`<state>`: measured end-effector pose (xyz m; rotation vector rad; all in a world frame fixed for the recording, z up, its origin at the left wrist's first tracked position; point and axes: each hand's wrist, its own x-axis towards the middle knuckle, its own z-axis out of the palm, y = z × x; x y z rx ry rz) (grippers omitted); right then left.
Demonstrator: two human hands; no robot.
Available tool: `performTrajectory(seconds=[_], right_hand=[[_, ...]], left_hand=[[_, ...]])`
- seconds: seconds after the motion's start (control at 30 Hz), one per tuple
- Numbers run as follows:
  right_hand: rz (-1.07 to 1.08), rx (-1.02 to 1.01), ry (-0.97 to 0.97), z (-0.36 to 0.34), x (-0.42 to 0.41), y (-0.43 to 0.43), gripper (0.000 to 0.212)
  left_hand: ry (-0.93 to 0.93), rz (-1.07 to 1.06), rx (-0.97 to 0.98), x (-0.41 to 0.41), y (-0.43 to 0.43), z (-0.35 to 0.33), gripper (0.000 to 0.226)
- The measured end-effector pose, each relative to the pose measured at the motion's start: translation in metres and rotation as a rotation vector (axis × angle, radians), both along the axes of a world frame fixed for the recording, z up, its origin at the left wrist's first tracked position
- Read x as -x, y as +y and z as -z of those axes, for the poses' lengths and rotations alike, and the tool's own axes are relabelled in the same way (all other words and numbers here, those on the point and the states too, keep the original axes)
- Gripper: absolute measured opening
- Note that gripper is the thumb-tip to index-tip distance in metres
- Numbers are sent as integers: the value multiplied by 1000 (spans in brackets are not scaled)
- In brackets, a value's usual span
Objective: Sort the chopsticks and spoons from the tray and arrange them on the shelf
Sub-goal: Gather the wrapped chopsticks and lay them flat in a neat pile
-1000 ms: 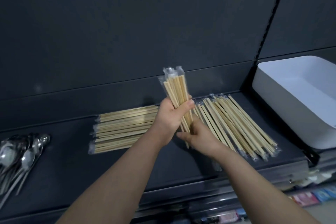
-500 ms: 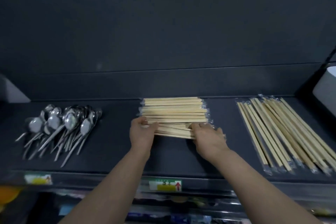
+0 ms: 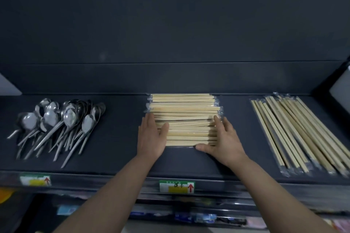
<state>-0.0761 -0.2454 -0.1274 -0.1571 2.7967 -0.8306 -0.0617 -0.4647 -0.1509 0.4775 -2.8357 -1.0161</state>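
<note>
**Both grips released, palms squaring the middle stack**

The grip of the left hand (image 3: 151,138) is lying released, fingers straight and pressing against the left ends of the short chopstick stack (image 3: 185,111), thumb resting over its top. The right hand (image 3: 225,142) is likewise grasping nothing, its straight fingers pushing on the right ends and its thumb running along the near edge.

A second ago both hands were holding a wrapped bundle upright above the shelf (image 3: 117,157); half a second ago they were laying it at the near side of the stack. Now that bundle is lying flat with the rest, and the hands are nudging the ends into line.

The spoons (image 3: 56,123) are lying in a loose heap well to the left of the stack. The long chopsticks (image 3: 303,134) are lying fanned well to its right. A sliver of the white tray (image 3: 341,85) is showing further right, its inside hidden. A price label (image 3: 177,186) is sitting just below the stack.

One more bundle is looking sorted. The near rows are sitting slightly skewed, so the squaring is probably not finished.
</note>
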Motion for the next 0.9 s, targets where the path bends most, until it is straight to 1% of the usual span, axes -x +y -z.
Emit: performTrajectory(seconds=[0.1,0.17,0.23,0.3,0.37,0.4,0.47,0.53,0.67,0.73,0.83,0.9], right_hand=[[20,31,35,-2,2,0,113],[51,26,60,-4,9,-1,109],[17,-72,81,-4,17,-3,101],[-36,-182,88,-3,26,-6,93],[-58,-236,69,-2,35,-10,91],[-55,-240,53,-2,39,-12,91],[-30,-212,28,0,43,-16,91],[-11,-167,47,2,42,-16,86],[-30,-199,125,3,41,-15,74],[-39,-224,135,2,40,-14,70],[-72,-244,156,-1,38,-10,61],[-74,-239,171,-6,36,-2,55]], left_hand=[[39,-33,-22,6,-4,1,71],[39,-54,13,7,-5,0,71],[-4,-26,96,6,-5,-1,72],[-54,32,236,7,-4,-3,71],[-92,108,376,10,-1,-7,71],[-115,122,400,13,-1,-7,72],[-176,67,334,17,-1,-9,77],[-200,8,257,22,-4,-7,81],[-208,15,334,23,-5,-5,77],[-190,15,365,22,-1,-7,71],[-161,98,456,21,10,-14,59],[-143,91,459,23,19,-20,56]])
